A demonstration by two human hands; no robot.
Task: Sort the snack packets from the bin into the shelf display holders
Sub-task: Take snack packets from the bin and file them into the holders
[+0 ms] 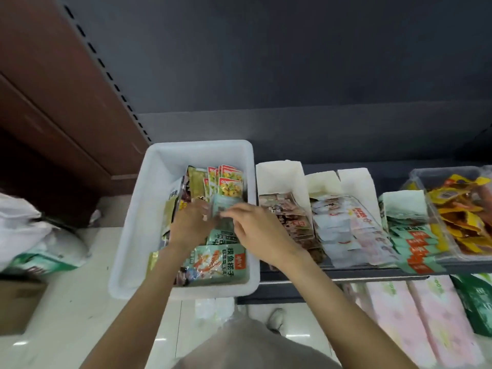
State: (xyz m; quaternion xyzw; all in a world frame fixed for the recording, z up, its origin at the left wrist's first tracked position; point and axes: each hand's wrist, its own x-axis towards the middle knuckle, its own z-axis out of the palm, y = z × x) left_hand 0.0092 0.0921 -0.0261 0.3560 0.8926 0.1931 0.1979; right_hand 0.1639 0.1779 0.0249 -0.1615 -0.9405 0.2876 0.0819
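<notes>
Beige clothing (255, 347) of the person fills the bottom edge of the view, with one light shoe (275, 318) on the pale floor (80, 302) just past it. Both bare forearms extend from there into the white plastic bin (127, 235), which serves as the landmark.

Inside the bin, the left hand (190, 225) and the right hand (255, 230) meet over the middle of the pile. Their fingertips close together on a small pale green snack packet (225, 206); motion blur prevents telling which fingers actually pinch it. Against the far wall of the bin stand yellow-and-red packets (230, 183) and dark olive packets (195, 182). Against the near wall lies a larger green packet with orange print (218, 262).

Directly right of the bin, a dark shelf (346, 272) carries a row of display holders. The first white paper holder (279, 174) touches the bin wall and contains brown packets (295, 222). The next white holder (354, 182) contains white-and-pink packets (346, 235). Further right, a pale green holder (404, 201) contains green packets with orange labels (415, 243). Furthest right, a clear plastic tray (436, 174) holds yellow and orange packets (460, 217).

Below the shelf, right of the bin, lie pink wrapped packs (426, 320). Left of the bin, white plastic bags (32, 230) rest on the floor beside a cardboard box (18, 304).
</notes>
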